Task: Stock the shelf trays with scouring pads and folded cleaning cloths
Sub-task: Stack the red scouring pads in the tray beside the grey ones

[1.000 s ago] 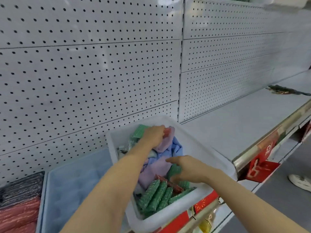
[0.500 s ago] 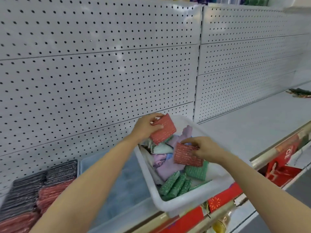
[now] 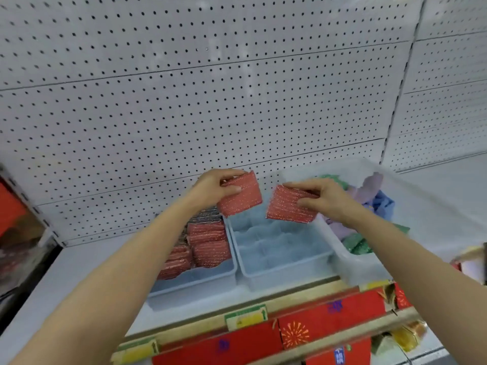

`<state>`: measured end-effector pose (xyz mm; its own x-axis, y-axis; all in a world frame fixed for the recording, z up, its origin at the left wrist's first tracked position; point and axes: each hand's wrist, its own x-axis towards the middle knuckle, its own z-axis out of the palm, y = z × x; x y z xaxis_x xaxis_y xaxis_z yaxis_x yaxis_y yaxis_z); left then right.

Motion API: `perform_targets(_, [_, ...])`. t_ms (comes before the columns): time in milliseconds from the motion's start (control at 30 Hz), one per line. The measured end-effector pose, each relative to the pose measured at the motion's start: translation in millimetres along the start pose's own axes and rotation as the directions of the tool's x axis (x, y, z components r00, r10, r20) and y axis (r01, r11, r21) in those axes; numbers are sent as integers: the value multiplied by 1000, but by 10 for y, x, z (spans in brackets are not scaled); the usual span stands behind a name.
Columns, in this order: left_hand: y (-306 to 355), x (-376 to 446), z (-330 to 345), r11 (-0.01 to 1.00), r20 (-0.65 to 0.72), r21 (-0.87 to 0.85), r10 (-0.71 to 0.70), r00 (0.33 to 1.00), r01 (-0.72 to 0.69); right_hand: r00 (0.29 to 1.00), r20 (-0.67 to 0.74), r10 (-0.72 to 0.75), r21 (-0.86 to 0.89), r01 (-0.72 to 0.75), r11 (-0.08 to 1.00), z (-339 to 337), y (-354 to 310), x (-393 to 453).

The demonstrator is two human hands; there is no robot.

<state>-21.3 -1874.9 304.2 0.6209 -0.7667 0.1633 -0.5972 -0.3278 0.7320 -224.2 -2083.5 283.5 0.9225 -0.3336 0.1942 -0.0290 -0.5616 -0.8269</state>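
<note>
My left hand (image 3: 214, 189) holds a red glittery scouring pad (image 3: 243, 198) above the gap between two blue shelf trays. My right hand (image 3: 322, 197) holds a second red scouring pad (image 3: 286, 206) over the middle blue tray (image 3: 279, 270), which has nothing in it. The left blue tray (image 3: 195, 283) holds rows of red pads (image 3: 208, 243) with dark pads behind them. To the right, a white bin (image 3: 361, 270) contains green pads (image 3: 355, 245) and purple and blue cloths (image 3: 379, 198).
White pegboard (image 3: 210, 101) backs the shelf. The shelf's front edge (image 3: 263, 314) carries price tags and red festive labels. Bare white shelf (image 3: 52, 275) lies left of the trays. A dark and red unit (image 3: 15, 233) stands at the far left.
Both hands have lifted out of the white bin, each with a red pad, and moved left over the blue trays. The view has swung left, bringing the left tray of red pads into sight.
</note>
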Motion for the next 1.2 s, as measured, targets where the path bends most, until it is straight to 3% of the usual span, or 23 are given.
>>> perform_targets(200, [-547, -588, -467, 994, -91, -14, -113, 989, 112, 990, 119, -79, -15, 81, 997, 950, -376, 107])
perform_targets(367, [-868, -860, -551, 983, -167, -46, -185, 968, 180, 991, 130, -28, -63, 36, 997, 1527, -462, 261])
perform_targets(600, [-1216, -951, -580, 979, -227, -76, -201, 953, 189, 985, 170, 10, -385, 57, 921, 1998, -401, 469])
perform_targets(767, [-1314, -928, -514, 990, -238, -36, -142, 961, 138, 982, 187, -1, -410, 79, 909, 2179, -430, 563])
perform_targets(900, [-1446, -907, -494, 988, -192, 61, -126, 973, 140, 990, 136, -47, -391, 98, 915, 2319, -283, 480])
perform_targets(1033, [-1535, -859, -476, 980, -126, 163, -90, 988, 110, 972, 209, -105, -555, 206, 806, 2342, -211, 452])
perform_targets(1200, [-1533, -795, -436, 960, -20, 274, -53, 998, 56, 950, 196, -243, -658, 311, 686, 2392, -131, 451])
